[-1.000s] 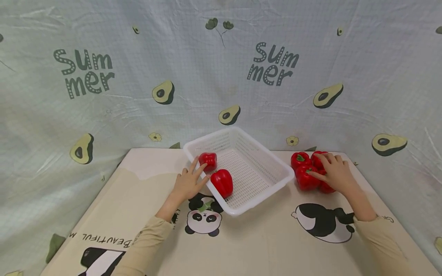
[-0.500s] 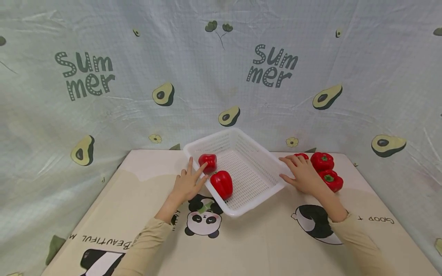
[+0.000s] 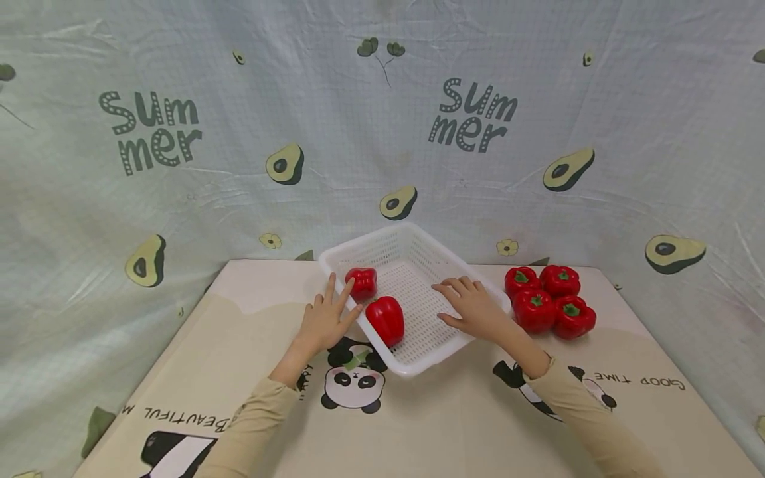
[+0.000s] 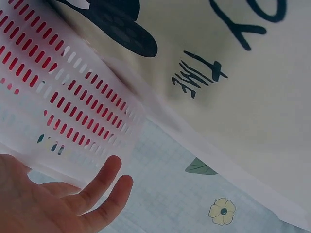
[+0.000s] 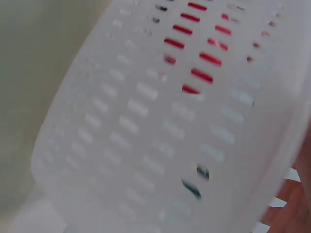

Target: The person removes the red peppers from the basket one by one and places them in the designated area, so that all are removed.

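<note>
A white slotted plastic basket (image 3: 427, 355) holds two red bell peppers: one bell pepper (image 3: 363, 284) near its left corner and a larger bell pepper (image 3: 385, 321) in front of it. My left hand (image 3: 323, 323) lies at the basket's left rim with spread fingers. In the left wrist view, that hand (image 4: 58, 204) is by the rim, and red shows through the slots. Above the right part of the basket hovers my right hand (image 3: 476, 311), fingers apart and nothing visible between them. The right wrist view mostly shows the basket's outer wall (image 5: 160, 126), with a bit of the hand (image 5: 291, 204).
Several red bell peppers (image 3: 534, 310) stand grouped on the table right of the basket. The table (image 3: 430, 425) has a panda-print cover. A hanging cloth (image 3: 335, 99) with avocado prints stands behind the table's back edge.
My right hand has moved left from the pepper group, across the basket's right rim, to above its inside. The peppers look unmoved. My left hand stays at the left rim.
</note>
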A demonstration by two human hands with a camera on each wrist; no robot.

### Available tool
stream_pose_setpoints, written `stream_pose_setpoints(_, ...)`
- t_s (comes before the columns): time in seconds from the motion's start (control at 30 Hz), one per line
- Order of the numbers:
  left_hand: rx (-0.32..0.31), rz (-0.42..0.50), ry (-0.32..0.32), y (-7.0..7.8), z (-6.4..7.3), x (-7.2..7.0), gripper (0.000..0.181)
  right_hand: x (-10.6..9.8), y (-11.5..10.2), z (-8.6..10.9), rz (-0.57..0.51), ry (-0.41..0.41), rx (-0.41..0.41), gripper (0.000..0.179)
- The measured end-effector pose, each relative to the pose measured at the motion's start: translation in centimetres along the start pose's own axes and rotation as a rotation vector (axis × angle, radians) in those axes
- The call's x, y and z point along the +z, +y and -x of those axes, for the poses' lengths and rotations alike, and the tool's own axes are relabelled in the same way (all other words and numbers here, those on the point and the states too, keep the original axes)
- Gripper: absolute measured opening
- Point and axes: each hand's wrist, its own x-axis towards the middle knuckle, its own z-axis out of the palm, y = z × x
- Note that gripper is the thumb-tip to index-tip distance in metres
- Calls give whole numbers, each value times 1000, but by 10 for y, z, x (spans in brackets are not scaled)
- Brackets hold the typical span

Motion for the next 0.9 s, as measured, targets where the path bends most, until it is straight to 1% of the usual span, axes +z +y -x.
stream_pose_setpoints(0.27,-3,1,-1,1,0,2,64,17,-18,-17,19,-46,-24,56)
stream_pose_setpoints(0.43,-6,-5,-7,2,0,1,64,23,-25,-25,29,-50,-61,56)
stream_pose_setpoints(0.53,-6,-7,-7,2,0,1,65,25,-29,-30,43,-67,-73,56)
stream_pose_setpoints(0.73,-11,-9,-5,1,0,0,64,30,-41,-40,45,-129,-94,61)
stream_pose_setpoints(0.9,-12,-9,-2,1,1,0,62,36,-48,-44,47,-191,-110,67)
